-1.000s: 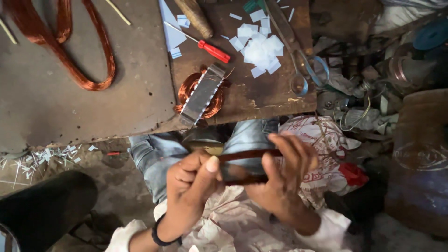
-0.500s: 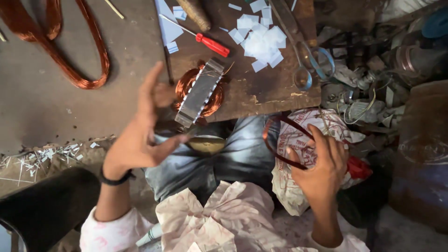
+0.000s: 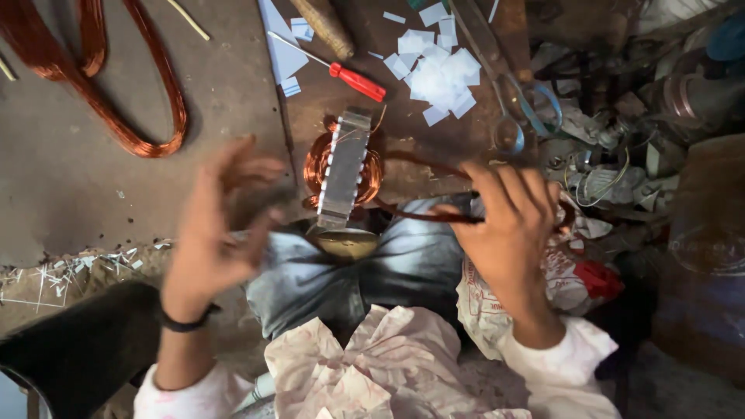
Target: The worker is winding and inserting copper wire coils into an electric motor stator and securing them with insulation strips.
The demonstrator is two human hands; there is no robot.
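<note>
Since half a second ago, the right hand [image 3: 508,225] has carried its thin loop of dark reddish wire [image 3: 423,213] up from over the lap toward the bench edge, while the left hand [image 3: 213,225] has dropped lower and nearer the body.

Nearest the camera, that left hand is blurred, with its fingers spread and nothing in it. Beside it, the right hand's fingers are curled, pinching the wire loop just over the grey-trousered knees [image 3: 388,268]. Past the knees, at the edge of the worn wooden bench [image 3: 70,194], stands a laminated grey steel core wound with copper coil [image 3: 343,167] (the loop's far end reaches close to it). Farther back lie a red-handled screwdriver [image 3: 355,81], a scatter of white paper scraps [image 3: 442,74], blue-handled scissors [image 3: 518,116] and, far left, a big hank of copper wire [image 3: 132,101].
</note>
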